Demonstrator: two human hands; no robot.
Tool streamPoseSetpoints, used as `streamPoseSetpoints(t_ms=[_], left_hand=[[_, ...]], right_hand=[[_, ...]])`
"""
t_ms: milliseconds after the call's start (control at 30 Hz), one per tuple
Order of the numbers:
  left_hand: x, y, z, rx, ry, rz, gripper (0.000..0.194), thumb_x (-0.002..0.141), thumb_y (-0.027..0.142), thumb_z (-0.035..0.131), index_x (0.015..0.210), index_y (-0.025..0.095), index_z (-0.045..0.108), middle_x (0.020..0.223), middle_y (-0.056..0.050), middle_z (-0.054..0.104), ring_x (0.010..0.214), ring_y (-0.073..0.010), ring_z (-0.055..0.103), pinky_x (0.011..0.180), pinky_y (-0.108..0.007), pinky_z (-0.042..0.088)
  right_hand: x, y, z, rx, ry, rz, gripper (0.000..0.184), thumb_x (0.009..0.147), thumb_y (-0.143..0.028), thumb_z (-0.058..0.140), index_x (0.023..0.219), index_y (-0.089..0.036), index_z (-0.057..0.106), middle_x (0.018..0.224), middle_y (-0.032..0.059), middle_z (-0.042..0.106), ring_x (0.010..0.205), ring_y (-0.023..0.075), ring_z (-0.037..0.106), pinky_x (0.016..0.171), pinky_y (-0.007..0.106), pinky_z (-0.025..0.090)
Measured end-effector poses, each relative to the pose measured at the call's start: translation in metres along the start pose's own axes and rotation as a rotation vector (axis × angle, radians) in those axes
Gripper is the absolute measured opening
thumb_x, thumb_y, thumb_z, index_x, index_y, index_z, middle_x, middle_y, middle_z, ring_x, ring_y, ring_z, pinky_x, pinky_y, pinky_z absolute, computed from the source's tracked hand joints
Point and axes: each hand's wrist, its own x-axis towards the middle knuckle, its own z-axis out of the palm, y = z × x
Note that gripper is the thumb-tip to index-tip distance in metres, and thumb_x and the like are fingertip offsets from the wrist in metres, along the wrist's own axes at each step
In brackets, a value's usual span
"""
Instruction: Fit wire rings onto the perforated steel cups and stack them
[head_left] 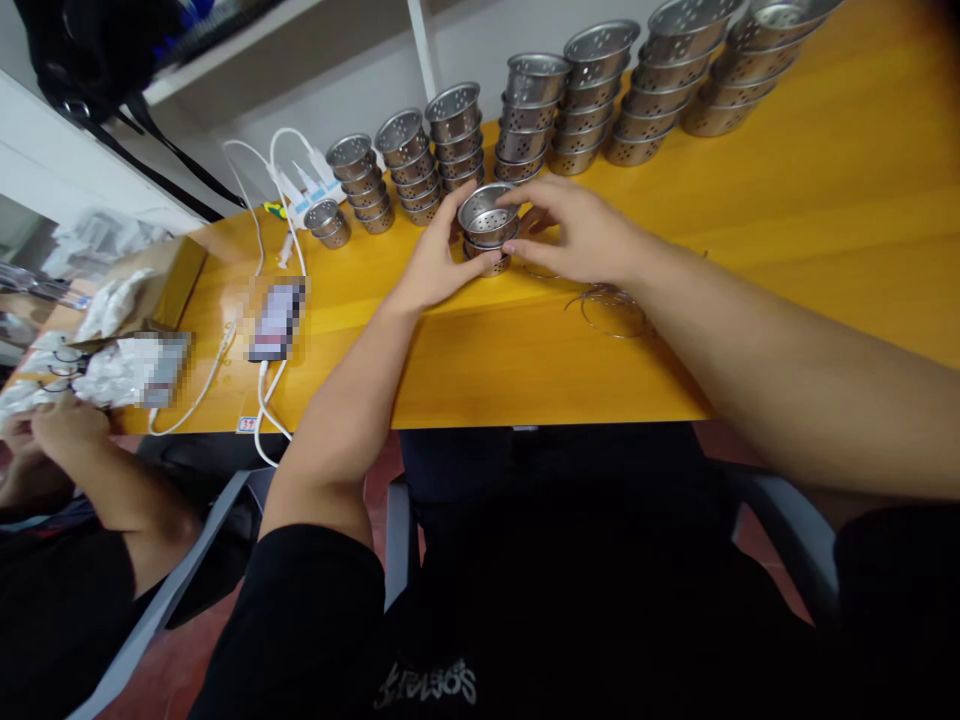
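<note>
Phone (279,315): on the counter (517,370), nearer and left of the short stack (486,238).
Wire coil (616,337): nearer and right of the short stack.
Left grip (439,262): curled round the short stack's left side, holding it, thumb across the front.
Right grip (581,230): at the short stack's right side; squeezing or merely touching, I cannot tell.
Short stack: between both grips, at least two perforated cups nested.
Lone cup (328,225): left of the short stack, well apart.
Stack row (521,145): seven taller stacks, behind the short stack.
Progress: seven appear built; short stack seemingly partway, lone cup unstacked.
</note>
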Motion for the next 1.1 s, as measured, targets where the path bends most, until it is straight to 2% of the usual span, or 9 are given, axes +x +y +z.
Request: streamPoseSetpoints(t_ms=[100, 167, 300, 400, 533, 633, 767, 933, 1100], left_hand=[[-0.002, 0.005, -0.002, 0.006, 0.022, -0.007, 0.119, 0.092, 0.097, 0.073, 0.181, 0.031, 0.028, 0.187, -0.019, 0.047, 0.168, -0.0367, 0.059, 0.133, -0.055, 0.058], [-0.002, 0.010, -0.008, 0.012, 0.086, -0.024, 0.106, 0.095, 0.098, 0.068, 0.174, 0.034, 0.038, 0.176, -0.017, 0.060, 0.156, -0.0339, 0.068, 0.121, -0.053, 0.064], [0.003, 0.017, -0.037, 0.029, 0.475, -0.059, 0.068, 0.100, 0.098, 0.060, 0.124, 0.035, 0.065, 0.119, -0.004, 0.079, 0.102, -0.0218, 0.076, 0.088, -0.043, 0.063], [0.004, 0.007, -0.064, 0.061, 0.719, -0.091, 0.074, 0.094, 0.107, 0.055, 0.106, 0.034, 0.059, 0.098, 0.001, 0.071, 0.085, -0.0177, 0.063, 0.075, -0.041, 0.056], [-0.002, -0.025, -0.073, 0.084, 0.606, -0.182, 0.083, 0.080, 0.117, 0.052, 0.116, 0.042, 0.060, 0.114, -0.002, 0.078, 0.099, -0.0227, 0.068, 0.097, -0.055, 0.067], [-0.005, -0.038, -0.053, -0.049, 0.311, -0.153, 0.103, 0.073, 0.115, 0.066, 0.146, 0.043, 0.056, 0.145, -0.010, 0.077, 0.124, -0.0313, 0.077, 0.113, -0.065, 0.066], [-0.006, -0.021, -0.019, -0.100, -0.039, -0.067, 0.130, 0.080, 0.102, 0.082, 0.178, 0.032, 0.032, 0.174, -0.021, 0.062, 0.154, -0.0385, 0.071, 0.126, -0.063, 0.063], [-0.001, 0.007, -0.004, -0.103, -0.076, -0.042, 0.115, 0.089, 0.099, 0.074, 0.169, 0.019, 0.052, 0.166, -0.024, 0.069, 0.156, -0.0402, 0.071, 0.137, -0.068, 0.055], [-0.001, 0.008, -0.004, -0.149, -0.066, -0.054, 0.113, 0.089, 0.097, 0.076, 0.165, 0.016, 0.054, 0.163, -0.026, 0.072, 0.155, -0.0400, 0.073, 0.137, -0.070, 0.056]], right_hand=[[0.000, -0.002, -0.001, 0.007, 0.008, -0.020, 0.078, 0.096, -0.088, 0.085, 0.158, -0.042, 0.070, 0.161, 0.0068, 0.069, 0.133, 0.0434, 0.073, 0.119, 0.072, 0.063], [-0.001, -0.004, -0.002, 0.014, 0.027, -0.034, 0.083, 0.096, -0.083, 0.087, 0.164, -0.041, 0.066, 0.166, 0.0084, 0.066, 0.140, 0.0455, 0.070, 0.121, 0.075, 0.061], [-0.002, -0.009, -0.007, 0.040, 0.042, 0.011, 0.092, 0.090, -0.085, 0.092, 0.168, -0.051, 0.059, 0.170, 0.0033, 0.062, 0.151, 0.0457, 0.061, 0.122, 0.077, 0.061], [-0.003, -0.016, -0.010, 0.076, 0.019, 0.097, 0.094, 0.084, -0.094, 0.089, 0.164, -0.053, 0.061, 0.168, 0.0022, 0.064, 0.148, 0.0455, 0.063, 0.125, 0.076, 0.059], [-0.001, -0.023, -0.009, 0.075, 0.003, 0.106, 0.094, 0.082, -0.098, 0.086, 0.161, -0.051, 0.065, 0.154, 0.0039, 0.074, 0.150, 0.0457, 0.060, 0.129, 0.072, 0.056], [0.000, -0.019, -0.005, 0.046, 0.007, 0.079, 0.090, 0.088, -0.096, 0.083, 0.163, -0.050, 0.064, 0.148, 0.0044, 0.077, 0.139, 0.0443, 0.066, 0.125, 0.072, 0.058], [0.001, -0.008, -0.001, 0.003, 0.037, 0.024, 0.081, 0.095, -0.095, 0.078, 0.156, -0.042, 0.072, 0.153, 0.0093, 0.072, 0.117, 0.0408, 0.076, 0.114, 0.074, 0.064], [0.002, -0.004, -0.001, -0.018, 0.052, 0.044, 0.065, 0.093, -0.097, 0.077, 0.139, -0.051, 0.079, 0.135, 0.0053, 0.079, 0.120, 0.0438, 0.076, 0.113, 0.077, 0.065], [0.002, -0.005, 0.000, -0.015, 0.055, 0.030, 0.070, 0.093, -0.101, 0.072, 0.137, -0.047, 0.081, 0.138, 0.0073, 0.078, 0.119, 0.0446, 0.077, 0.110, 0.078, 0.066]])
